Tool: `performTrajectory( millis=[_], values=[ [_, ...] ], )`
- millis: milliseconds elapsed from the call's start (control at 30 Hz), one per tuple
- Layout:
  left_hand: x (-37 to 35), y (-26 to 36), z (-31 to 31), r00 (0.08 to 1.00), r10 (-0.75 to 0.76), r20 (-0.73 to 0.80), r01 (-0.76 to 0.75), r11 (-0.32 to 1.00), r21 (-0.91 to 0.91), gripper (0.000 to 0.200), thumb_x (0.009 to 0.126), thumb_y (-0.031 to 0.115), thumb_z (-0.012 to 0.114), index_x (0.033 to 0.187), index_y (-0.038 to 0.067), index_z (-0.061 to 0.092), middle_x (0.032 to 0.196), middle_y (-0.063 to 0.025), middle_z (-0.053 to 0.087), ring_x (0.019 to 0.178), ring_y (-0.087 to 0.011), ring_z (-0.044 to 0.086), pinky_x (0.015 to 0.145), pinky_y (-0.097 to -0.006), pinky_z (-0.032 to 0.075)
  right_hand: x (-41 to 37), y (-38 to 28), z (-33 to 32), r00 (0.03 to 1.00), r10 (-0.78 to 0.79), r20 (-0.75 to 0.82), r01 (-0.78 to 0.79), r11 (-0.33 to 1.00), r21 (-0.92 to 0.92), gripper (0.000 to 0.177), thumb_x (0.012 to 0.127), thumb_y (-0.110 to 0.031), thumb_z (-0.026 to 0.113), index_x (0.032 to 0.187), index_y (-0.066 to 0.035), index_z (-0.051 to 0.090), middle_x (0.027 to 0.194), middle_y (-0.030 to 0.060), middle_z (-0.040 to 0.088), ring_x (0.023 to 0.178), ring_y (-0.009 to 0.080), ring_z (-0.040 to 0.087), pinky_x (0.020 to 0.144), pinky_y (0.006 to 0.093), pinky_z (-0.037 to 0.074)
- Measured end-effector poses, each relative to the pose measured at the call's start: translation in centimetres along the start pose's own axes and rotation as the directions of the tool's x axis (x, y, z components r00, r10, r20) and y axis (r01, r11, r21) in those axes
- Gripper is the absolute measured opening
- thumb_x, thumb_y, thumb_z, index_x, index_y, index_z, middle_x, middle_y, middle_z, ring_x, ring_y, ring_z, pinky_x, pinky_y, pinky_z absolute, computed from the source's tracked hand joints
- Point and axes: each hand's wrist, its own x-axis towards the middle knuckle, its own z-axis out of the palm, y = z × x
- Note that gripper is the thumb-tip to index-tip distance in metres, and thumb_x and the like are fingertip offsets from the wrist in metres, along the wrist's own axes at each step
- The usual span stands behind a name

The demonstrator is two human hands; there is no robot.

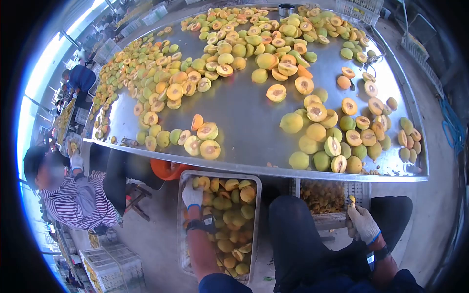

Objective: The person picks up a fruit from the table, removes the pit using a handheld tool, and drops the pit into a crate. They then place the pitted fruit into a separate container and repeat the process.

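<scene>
My left hand (192,194), in a white glove, reaches into the upper left corner of a plastic crate (259,215) full of halved yellow-green peaches (224,219). A peach half (202,182) lies right at its fingertips, and I cannot tell whether the fingers grip it. Above my right knee, my gloved right hand (362,223) is closed round a small tool (351,199), whose yellowish tip sticks up from the fist. Just beyond this hand stands a white crate (360,193) holding brown peach pits (322,196).
A large metal table (234,132) with a raised rim carries many halved peaches (317,112). An orange bucket (168,168) stands under its front edge. To the left sits a person in a striped top (80,200), near stacked white crates (112,268). A metal cup (286,9) stands at the far edge.
</scene>
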Motion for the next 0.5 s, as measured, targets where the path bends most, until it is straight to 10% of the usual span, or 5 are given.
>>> performTrajectory(
  millis=[233, 300, 433, 500],
  values=[
    [0.7, 1.1, -1.4, 0.990, -0.141, -0.030, 0.139, 0.989, -0.053, 0.039, 0.089, 0.014, 0.071, 0.126, 0.003, 0.071, 0.112, -0.0279, 0.072, 0.101, -0.0418, 0.072, 0.088, -0.0506, 0.057, 1.7, 0.5, 0.1, 1.000, 0.010, -0.013, -0.009, 0.997, 0.079, 0.042, 0.110, -0.042, 0.049, 0.091, -0.006, 0.056, 0.068, 0.0017, 0.055, 0.048, 0.0124, 0.053, 0.045, 0.0281, 0.042],
    [0.5, 0.8, -0.2, 0.970, 0.137, -0.199, -0.063, 0.939, 0.339, 0.024, 0.089, 0.012, 0.070, 0.111, 0.002, 0.073, 0.097, -0.0259, 0.073, 0.090, -0.0433, 0.072, 0.080, -0.0527, 0.057, 1.8, 0.5, 0.3, 1.000, 0.009, -0.018, -0.008, 0.999, 0.049, 0.041, 0.110, -0.042, 0.049, 0.091, -0.006, 0.056, 0.068, 0.0017, 0.055, 0.048, 0.0121, 0.053, 0.044, 0.0278, 0.041],
    [1.1, -1.3, 3.2, 0.959, 0.200, -0.198, -0.140, 0.950, 0.281, 0.012, 0.091, 0.012, 0.067, 0.096, 0.003, 0.072, 0.087, -0.0259, 0.071, 0.085, -0.0442, 0.071, 0.075, -0.0534, 0.057, 1.5, 0.1, 0.1, 0.999, 0.014, -0.036, -0.013, 1.000, 0.027, 0.040, 0.110, -0.042, 0.050, 0.093, -0.006, 0.056, 0.068, 0.0014, 0.054, 0.048, 0.0112, 0.052, 0.044, 0.0273, 0.041],
    [1.5, -0.6, 2.1, 0.992, 0.045, 0.116, -0.084, 0.931, 0.356, 0.014, 0.091, 0.013, 0.064, 0.097, 0.003, 0.073, 0.090, -0.0266, 0.072, 0.088, -0.0449, 0.071, 0.076, -0.0547, 0.057, 1.5, 0.1, -0.4, 0.999, 0.022, -0.048, -0.020, 0.999, 0.046, 0.040, 0.110, -0.042, 0.050, 0.093, -0.006, 0.056, 0.068, 0.0015, 0.055, 0.048, 0.0111, 0.053, 0.044, 0.0273, 0.041]
  ],
)
